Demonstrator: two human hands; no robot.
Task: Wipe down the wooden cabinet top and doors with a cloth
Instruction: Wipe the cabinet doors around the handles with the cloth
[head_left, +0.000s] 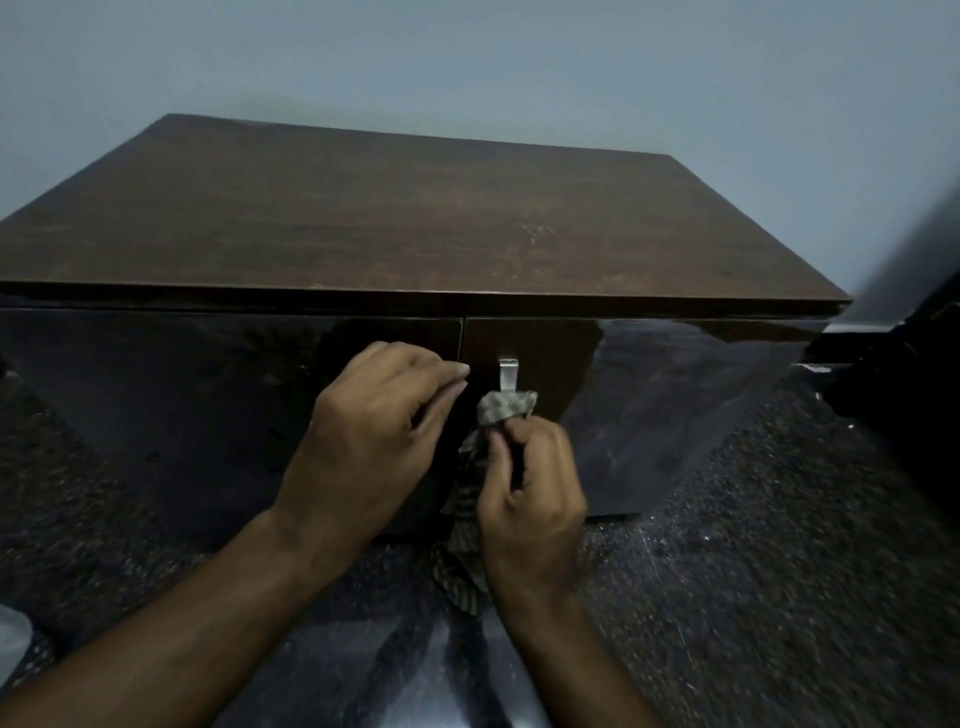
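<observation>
A low wooden cabinet stands against the wall, its brown top bare. Two glossy dark doors meet at a centre seam. A small metal handle sticks out of the right door near that seam. My right hand grips a striped grey-green cloth and presses its bunched end against the door just below the handle; the rest of the cloth hangs down under the hand. My left hand rests on the left door at the seam, fingers extended toward the handle.
The floor is dark speckled stone with a shiny patch in front of the cabinet. A dark object stands at the right edge beside the cabinet. The wall behind is plain pale blue-grey.
</observation>
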